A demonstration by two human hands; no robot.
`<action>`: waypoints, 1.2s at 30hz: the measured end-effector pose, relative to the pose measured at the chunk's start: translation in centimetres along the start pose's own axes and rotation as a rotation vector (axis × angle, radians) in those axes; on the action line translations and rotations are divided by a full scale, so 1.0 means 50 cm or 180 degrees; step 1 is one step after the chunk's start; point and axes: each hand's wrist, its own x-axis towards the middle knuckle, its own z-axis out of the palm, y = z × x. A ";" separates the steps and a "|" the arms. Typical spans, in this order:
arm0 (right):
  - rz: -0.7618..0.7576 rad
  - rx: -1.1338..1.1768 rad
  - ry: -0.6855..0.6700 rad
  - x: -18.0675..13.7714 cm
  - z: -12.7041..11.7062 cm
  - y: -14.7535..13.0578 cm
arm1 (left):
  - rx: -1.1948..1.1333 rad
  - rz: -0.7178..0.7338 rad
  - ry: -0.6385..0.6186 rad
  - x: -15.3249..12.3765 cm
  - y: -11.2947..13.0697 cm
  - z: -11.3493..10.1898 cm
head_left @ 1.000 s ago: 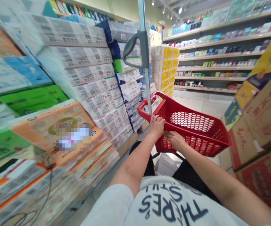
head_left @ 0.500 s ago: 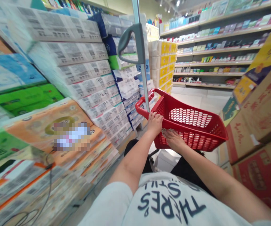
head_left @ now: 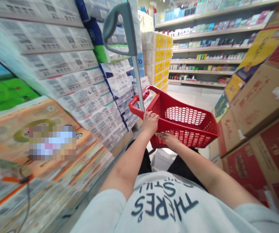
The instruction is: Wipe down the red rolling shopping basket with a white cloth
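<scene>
A red plastic shopping basket (head_left: 190, 110) with perforated sides stands in front of my legs. A long metal pull rod with a grey handle (head_left: 131, 30) rises from its near left end. My left hand (head_left: 150, 123) is closed over the basket's near rim, beside the foot of the rod. Lower and to the right, my right hand (head_left: 170, 140) is at the basket's near side with its fingers together. Something small and greyish shows at its fingertips, too unclear to name. The part of the basket floor that shows is bare.
Stacked paper packs (head_left: 64, 64) rise on the left, with orange packs (head_left: 44, 113) nearer me. Cardboard cartons (head_left: 258, 100) stand close on the right. Yellow-and-white packs (head_left: 162, 58) and stocked shelves (head_left: 202, 48) are beyond the basket. A cable (head_left: 27, 194) hangs at lower left.
The view has shifted, so the basket, rod and packs stand further left and slightly higher, and more cartons show on the right. Both hands keep their places at the basket.
</scene>
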 end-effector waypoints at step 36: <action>0.0610 0.0760 0.1626 0.011 -0.127 0.076 | 0.0263 0.0241 0.0034 0.001 -0.050 0.020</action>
